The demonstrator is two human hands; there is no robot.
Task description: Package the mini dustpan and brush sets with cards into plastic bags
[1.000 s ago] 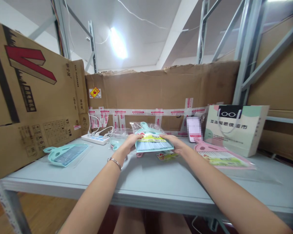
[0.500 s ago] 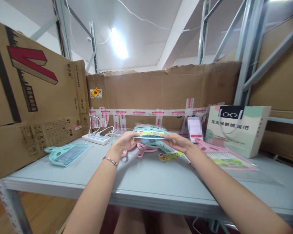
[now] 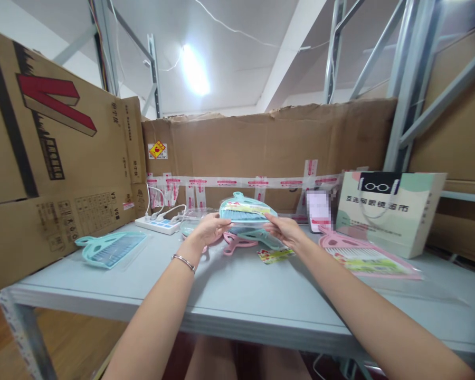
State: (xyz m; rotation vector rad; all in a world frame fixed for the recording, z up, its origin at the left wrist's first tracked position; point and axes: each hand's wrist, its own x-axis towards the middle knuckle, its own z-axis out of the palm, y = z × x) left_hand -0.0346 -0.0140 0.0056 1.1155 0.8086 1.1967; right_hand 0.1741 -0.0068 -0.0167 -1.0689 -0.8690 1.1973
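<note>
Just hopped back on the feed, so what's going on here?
A person's left grip and right grip hold a bagged blue dustpan set by opposite sides, raised above the table. A second blue set lies to the left, and a pink set lies to the right, in front of a paper bag.

Hands: two, left hand (image 3: 209, 230) and right hand (image 3: 287, 232)
Dustpans outside the heap: three, namely the held dustpan (image 3: 243, 206), teal; the left dustpan (image 3: 93, 254), teal; the right dustpan (image 3: 360, 253), pink
Heap (image 3: 239, 243) below the hands: several teal and pink pieces, overlapping, exact number hidden
Yellow-green card beyond the right hand: one card (image 3: 275, 257)
Power: one strip (image 3: 158, 226)
Phone: one phone (image 3: 319, 211)
Carrier: one bag (image 3: 383, 216)
Wristwear: one bangle (image 3: 183, 262)
Cartons: at least three, including the left carton (image 3: 63, 163) and back carton (image 3: 237, 145)
Furniture: one worktop (image 3: 237, 295)
</note>
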